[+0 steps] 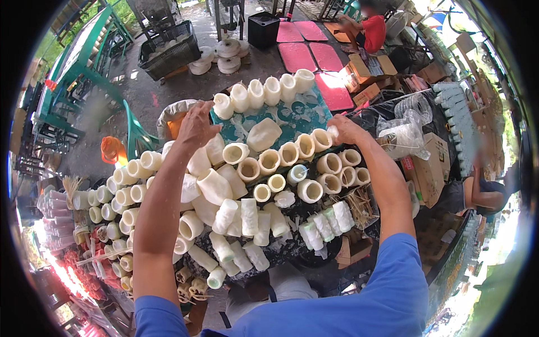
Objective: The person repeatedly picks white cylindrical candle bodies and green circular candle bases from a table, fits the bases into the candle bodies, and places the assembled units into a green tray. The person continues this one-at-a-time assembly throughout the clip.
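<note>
A teal board [314,109], smeared with whitish residue, lies across the far part of the crowded worktable. My left hand [196,124] is closed on its left edge, and my right hand [346,130] is curled round its right edge, next to a small whitish bit. Some fingertips are hidden. A row of pale, hollow wax-like cups [256,92] stands along the board's far side. One larger pale piece [264,135] lies on it. Directly in front, more open-topped cups [269,161] stand in a row, and several lumpy white cylinders [249,217] lie nearer me.
Many more pale cups [150,160] crowd the left under my forearm. A dark crate [168,50], white rolls [228,56] and pink mats [297,58] are on the floor beyond. Boxes [429,171] stand right. A person in red [373,32] sits far right; another person [483,194] is nearer.
</note>
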The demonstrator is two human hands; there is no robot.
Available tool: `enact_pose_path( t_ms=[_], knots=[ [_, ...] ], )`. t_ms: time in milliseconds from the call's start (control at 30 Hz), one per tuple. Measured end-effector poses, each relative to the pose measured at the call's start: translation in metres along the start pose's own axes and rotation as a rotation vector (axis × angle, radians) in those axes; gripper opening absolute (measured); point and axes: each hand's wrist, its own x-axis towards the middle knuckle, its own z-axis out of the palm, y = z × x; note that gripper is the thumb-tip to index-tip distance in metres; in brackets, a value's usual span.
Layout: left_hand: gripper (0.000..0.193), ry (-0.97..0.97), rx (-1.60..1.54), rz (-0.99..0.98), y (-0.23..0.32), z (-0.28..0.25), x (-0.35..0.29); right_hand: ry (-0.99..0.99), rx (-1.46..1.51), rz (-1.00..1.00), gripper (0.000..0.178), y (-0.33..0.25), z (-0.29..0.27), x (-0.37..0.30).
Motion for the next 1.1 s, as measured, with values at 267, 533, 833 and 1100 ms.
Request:
enact_pose_path(
  t_ms=[267, 533, 833, 1100],
  knots=[
    [0.087, -0.083, -0.082, -0.228, -0.029, 0.095, 0.105, -0.002, -0.056, -0.091, 0.070, -0.017, -0.083, 0.006],
    [0.072, 0.006, -0.222, -0.256, -0.028, 0.089, 0.084, 0.302, 0.519, -0.025, 0.072, -0.055, -0.133, -0.020],
    [0.065, -0.043, -0.498, -0.374, -0.049, 0.080, 0.089, 0.243, 0.066, -0.032, 0.075, -0.077, -0.029, 0.066],
    [0.061, 0.089, -0.898, -0.402, -0.050, 0.050, 0.081, 0.273, -0.021, 0.081, 0.061, -0.090, -0.005, 0.091]
  ],
)
